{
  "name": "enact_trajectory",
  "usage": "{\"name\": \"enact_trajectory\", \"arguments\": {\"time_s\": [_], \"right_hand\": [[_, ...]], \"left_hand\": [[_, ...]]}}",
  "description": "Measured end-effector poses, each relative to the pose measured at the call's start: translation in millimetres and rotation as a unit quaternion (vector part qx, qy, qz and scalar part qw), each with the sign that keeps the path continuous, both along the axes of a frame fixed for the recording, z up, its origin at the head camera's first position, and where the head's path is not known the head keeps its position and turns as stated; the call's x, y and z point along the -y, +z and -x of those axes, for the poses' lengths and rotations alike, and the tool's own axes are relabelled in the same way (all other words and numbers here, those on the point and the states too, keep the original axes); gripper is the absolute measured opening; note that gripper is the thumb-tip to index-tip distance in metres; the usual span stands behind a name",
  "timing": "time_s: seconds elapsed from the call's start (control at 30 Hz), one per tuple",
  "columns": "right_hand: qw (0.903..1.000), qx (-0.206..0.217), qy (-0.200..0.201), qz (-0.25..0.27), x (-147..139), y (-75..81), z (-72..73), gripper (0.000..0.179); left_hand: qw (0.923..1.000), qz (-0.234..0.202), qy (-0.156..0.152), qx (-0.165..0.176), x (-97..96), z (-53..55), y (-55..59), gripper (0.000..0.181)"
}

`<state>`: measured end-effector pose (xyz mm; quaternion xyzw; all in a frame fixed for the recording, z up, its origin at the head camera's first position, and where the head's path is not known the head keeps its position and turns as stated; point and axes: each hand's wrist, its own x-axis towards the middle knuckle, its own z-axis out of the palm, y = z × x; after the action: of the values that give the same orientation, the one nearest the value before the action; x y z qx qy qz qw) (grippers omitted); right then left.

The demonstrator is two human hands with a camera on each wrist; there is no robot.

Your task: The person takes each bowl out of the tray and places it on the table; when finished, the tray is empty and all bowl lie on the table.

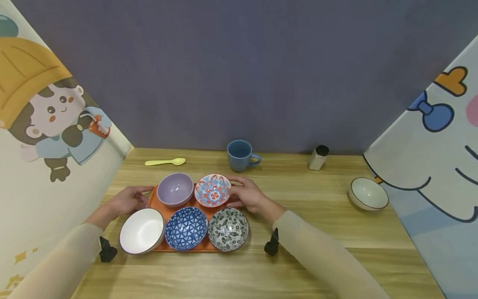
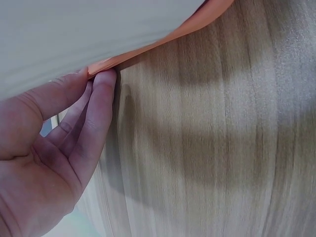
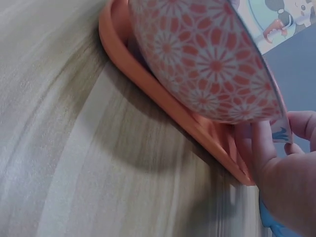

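Five bowls (image 1: pixel 186 228) are gathered on the orange tray (image 1: pixel 161 209), its edge pinched by the left hand (image 1: pixel 128 200) and their red-and-blue floral bowl (image 1: pixel 213 190) by the right hand (image 1: pixel 249 195), while a pale bowl (image 1: pixel 369 193) is left apart.

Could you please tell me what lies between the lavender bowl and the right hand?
The head view shows the red-and-blue floral bowl between the lavender bowl and the right hand.

No text, label, brand, number or sign can be read on the bowls (image 1: pixel 186 228), orange tray (image 1: pixel 164 210), blue mug (image 1: pixel 240 157), yellow spoon (image 1: pixel 175 161) or black-lidded jar (image 1: pixel 317 160) on the bench (image 1: pixel 306 199), nor on the cartoon-printed walls (image 1: pixel 418 166) at left and right.
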<state>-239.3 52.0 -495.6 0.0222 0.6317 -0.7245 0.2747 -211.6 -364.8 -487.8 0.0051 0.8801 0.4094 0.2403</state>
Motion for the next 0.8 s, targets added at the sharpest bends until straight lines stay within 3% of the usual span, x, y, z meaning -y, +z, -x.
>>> {"name": "enact_trajectory", "arguments": {"time_s": [0.5,0.8], "right_hand": [[0.9993,-0.012,-0.029,0.019,-24.7,29.0,0.0,0.066],[0.9989,-0.028,-0.032,0.018,-61.5,53.2,-7.6,0.064]], "left_hand": [[0.9998,-0.005,-0.015,-0.014,-1.9,0.0,4.8,0.068],[0.9996,0.011,-0.023,-0.015,-5.5,-0.9,6.7,0.068]]}}
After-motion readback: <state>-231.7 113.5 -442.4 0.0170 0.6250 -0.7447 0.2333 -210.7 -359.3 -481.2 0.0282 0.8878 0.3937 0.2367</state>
